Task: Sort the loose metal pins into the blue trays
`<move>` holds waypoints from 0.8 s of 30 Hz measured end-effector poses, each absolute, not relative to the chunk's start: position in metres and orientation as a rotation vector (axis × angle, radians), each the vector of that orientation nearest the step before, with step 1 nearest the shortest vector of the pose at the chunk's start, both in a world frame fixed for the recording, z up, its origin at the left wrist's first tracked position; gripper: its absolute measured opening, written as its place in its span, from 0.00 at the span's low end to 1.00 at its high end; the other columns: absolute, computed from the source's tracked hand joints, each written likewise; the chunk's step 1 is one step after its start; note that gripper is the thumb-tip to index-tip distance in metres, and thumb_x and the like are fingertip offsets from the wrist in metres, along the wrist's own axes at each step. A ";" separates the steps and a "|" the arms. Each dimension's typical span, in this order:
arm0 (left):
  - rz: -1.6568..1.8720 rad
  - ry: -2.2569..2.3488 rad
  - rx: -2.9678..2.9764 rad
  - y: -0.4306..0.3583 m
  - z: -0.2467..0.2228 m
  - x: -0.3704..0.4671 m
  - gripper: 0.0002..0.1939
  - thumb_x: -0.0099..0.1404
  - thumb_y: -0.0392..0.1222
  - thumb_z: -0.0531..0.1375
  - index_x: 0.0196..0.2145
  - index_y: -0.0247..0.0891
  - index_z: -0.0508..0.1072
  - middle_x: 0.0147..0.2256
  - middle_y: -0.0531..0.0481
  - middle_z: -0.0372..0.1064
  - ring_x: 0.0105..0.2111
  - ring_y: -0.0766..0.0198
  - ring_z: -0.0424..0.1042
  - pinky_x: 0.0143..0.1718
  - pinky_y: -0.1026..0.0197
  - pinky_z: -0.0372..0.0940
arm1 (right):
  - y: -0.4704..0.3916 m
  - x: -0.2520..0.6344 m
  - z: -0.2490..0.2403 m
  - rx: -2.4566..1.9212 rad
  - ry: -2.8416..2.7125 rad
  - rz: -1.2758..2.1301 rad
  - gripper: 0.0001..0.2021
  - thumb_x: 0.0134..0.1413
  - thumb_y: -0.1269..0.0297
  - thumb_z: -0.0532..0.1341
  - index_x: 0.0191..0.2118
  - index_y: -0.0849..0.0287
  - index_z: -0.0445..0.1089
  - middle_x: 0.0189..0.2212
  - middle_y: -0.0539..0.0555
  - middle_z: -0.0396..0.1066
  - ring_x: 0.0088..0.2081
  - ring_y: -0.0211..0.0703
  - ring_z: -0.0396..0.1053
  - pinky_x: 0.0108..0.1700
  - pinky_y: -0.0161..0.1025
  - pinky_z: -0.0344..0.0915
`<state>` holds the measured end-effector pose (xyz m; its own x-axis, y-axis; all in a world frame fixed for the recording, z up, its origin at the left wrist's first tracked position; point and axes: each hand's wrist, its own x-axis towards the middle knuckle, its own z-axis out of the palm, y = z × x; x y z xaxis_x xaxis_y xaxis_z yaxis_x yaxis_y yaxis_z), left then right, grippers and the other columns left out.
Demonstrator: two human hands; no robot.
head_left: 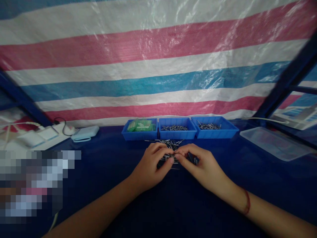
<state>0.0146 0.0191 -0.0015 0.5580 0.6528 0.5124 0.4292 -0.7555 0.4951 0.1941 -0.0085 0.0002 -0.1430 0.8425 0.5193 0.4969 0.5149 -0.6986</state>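
A loose pile of thin metal pins (170, 144), shaped like blind rivets, lies on the dark blue table top. My left hand (155, 162) is over the pile's left side, its thumb and index finger bent together in a pinch. From the other side my right hand (198, 162) comes in, also pinching, with its fingertips almost touching those of the left. Whatever is between the fingertips is too small and too covered to make out. Parts of the pile are hidden behind both hands.
Behind the pile stand three blue bins: one with green packets (142, 125), two with metal pins (174, 128) (209, 126). A clear plastic lid (274, 143) lies right. At left are a light blue case (85, 133) and a white power strip (53, 134). A striped sheet (148, 72) hangs behind.
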 end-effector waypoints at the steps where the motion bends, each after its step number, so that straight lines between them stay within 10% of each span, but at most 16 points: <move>1: 1.009 0.883 2.491 0.019 -0.001 0.015 0.09 0.63 0.38 0.55 0.42 0.38 0.69 0.40 0.45 0.66 0.43 0.58 0.65 0.45 0.54 0.61 | -0.010 0.193 0.001 -1.114 -1.796 0.443 0.03 0.53 0.66 0.59 0.31 0.56 0.70 0.27 0.50 0.71 0.30 0.39 0.69 0.33 0.37 0.65; 24: 1.247 0.879 2.294 0.013 0.000 0.020 0.01 0.61 0.34 0.58 0.33 0.37 0.69 0.31 0.51 0.69 0.34 0.65 0.69 0.36 0.63 0.63 | -0.018 0.190 0.006 -1.087 -1.788 0.445 0.03 0.55 0.68 0.58 0.33 0.57 0.69 0.28 0.50 0.70 0.31 0.37 0.68 0.35 0.35 0.64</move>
<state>0.0200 0.0132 0.0000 0.4091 0.6821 0.6060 0.3414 -0.7304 0.5916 0.1899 -0.0184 0.0064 -0.1416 0.8286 0.5417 0.4783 0.5363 -0.6954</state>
